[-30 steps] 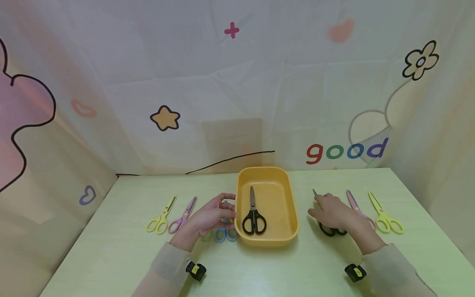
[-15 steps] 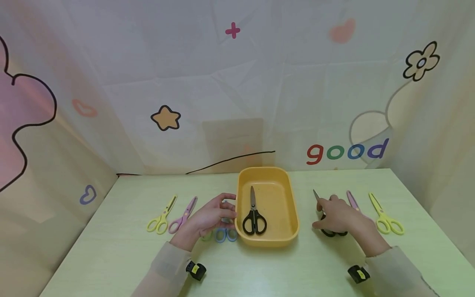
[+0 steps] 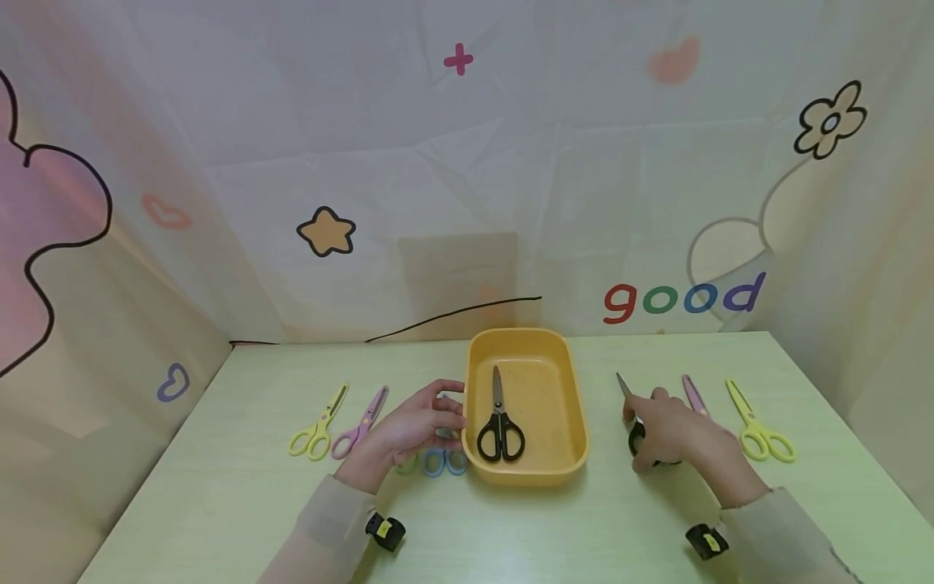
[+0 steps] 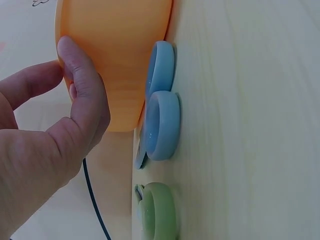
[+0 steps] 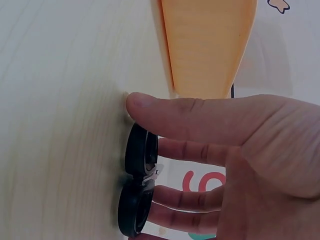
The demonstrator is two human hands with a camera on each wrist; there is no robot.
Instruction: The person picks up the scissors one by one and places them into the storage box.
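In the head view, my left hand [image 3: 412, 426] holds the left rim of a yellow plastic tray [image 3: 576, 405], its bent fingers and thumb meeting the edge. Black-handled scissors [image 3: 498, 414] lie inside the tray, blades pointing away. My right hand [image 3: 674, 430] covers a second pair of black-handled scissors [image 5: 137, 155] on the table to the right. Its thumb and fingers pinch the handles from both sides, as the right wrist view shows. Only the blade tip [image 3: 623, 384] and part of the black loops stick out in the head view.
Blue scissors [image 4: 162, 125] and green scissors [image 4: 159, 212] lie beneath my left hand. Farther left are purple scissors [image 3: 361, 426] and yellow scissors [image 3: 319, 426]. At the right lie other purple scissors [image 3: 695, 395], partly covered by my hand, and other yellow scissors [image 3: 759, 428]. A printed curtain hangs behind.
My right hand has shifted slightly right, and its thumb has come down and nearer to me, toward the black scissors' handles. The left hand and tray stay put.
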